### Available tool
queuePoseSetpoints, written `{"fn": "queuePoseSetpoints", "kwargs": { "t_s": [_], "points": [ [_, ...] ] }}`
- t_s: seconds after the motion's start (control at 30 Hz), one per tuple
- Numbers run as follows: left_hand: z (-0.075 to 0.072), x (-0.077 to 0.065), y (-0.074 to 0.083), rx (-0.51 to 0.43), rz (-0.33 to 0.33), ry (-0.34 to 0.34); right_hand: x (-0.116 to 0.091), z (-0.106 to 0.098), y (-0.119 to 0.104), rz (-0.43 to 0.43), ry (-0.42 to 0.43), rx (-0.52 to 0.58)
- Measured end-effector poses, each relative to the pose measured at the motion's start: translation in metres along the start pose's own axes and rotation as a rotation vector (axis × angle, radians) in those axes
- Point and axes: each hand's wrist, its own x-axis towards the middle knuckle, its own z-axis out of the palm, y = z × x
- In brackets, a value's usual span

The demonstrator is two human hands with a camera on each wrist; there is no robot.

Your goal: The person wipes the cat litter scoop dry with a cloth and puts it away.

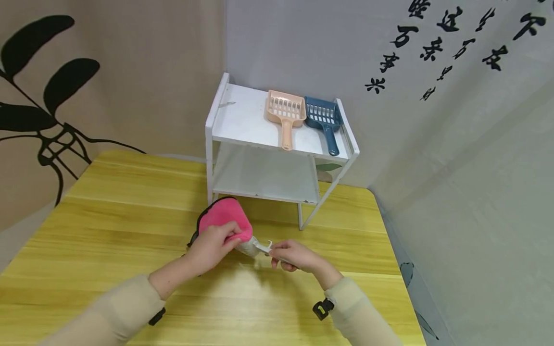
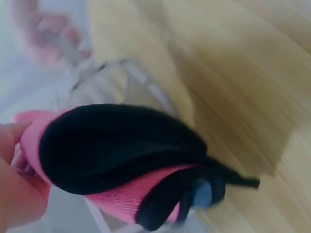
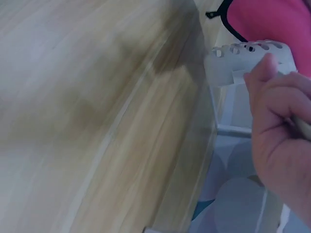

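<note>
My left hand (image 1: pixel 212 245) pinches a pink cloth (image 1: pixel 225 216) with black edging, thumb and fingers on its near side. The cloth lies over part of a white slotted litter scoop (image 1: pixel 248 247), hiding much of its head. With curled fingers, my right hand (image 1: pixel 294 255) grips the scoop's handle. In the right wrist view, the scoop's slotted end (image 3: pixel 248 56) shows beside the pink cloth (image 3: pixel 267 19). A black-edged fold of the cloth (image 2: pixel 121 145) fills the middle of the left wrist view, with the scoop's rim (image 2: pixel 146 82) behind it.
A white two-tier shelf (image 1: pixel 266 173) stands at the back of the yellow wooden table (image 1: pixel 143 230). On its top tier lie a peach slotted scoop (image 1: pixel 286 113) and a dark blue one (image 1: pixel 324 117), side by side. Curtains with black prints hang behind.
</note>
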Motion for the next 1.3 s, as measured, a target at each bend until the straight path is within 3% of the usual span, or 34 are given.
{"fn": "queuePoseSetpoints", "kwargs": {
  "t_s": [0.1, 0.2, 0.4, 0.7, 0.9, 1.1, 1.3],
  "points": [
    [0.008, -0.001, 0.003, 0.093, 0.034, -0.008, 0.001, 0.002, -0.005, -0.007, -0.012, 0.006],
    [0.009, -0.002, 0.001, 0.123, 0.028, -0.004, 0.0, 0.001, -0.007, -0.007, -0.01, 0.001],
    [0.004, -0.002, -0.011, 0.087, 0.003, -0.023, -0.001, -0.003, -0.004, -0.009, -0.016, -0.003],
    [-0.002, 0.0, -0.028, 0.068, -0.041, 0.045, -0.005, -0.008, -0.002, -0.022, -0.032, -0.019],
    [-0.015, 0.005, -0.038, 0.054, -0.082, 0.104, -0.009, -0.009, -0.002, -0.014, -0.05, -0.054],
    [-0.025, 0.008, -0.04, 0.051, -0.131, 0.125, -0.009, -0.01, 0.001, 0.02, -0.083, -0.126],
    [-0.023, 0.008, -0.033, 0.032, -0.107, 0.136, -0.007, -0.006, 0.003, 0.061, -0.083, -0.067]
  ]
}}
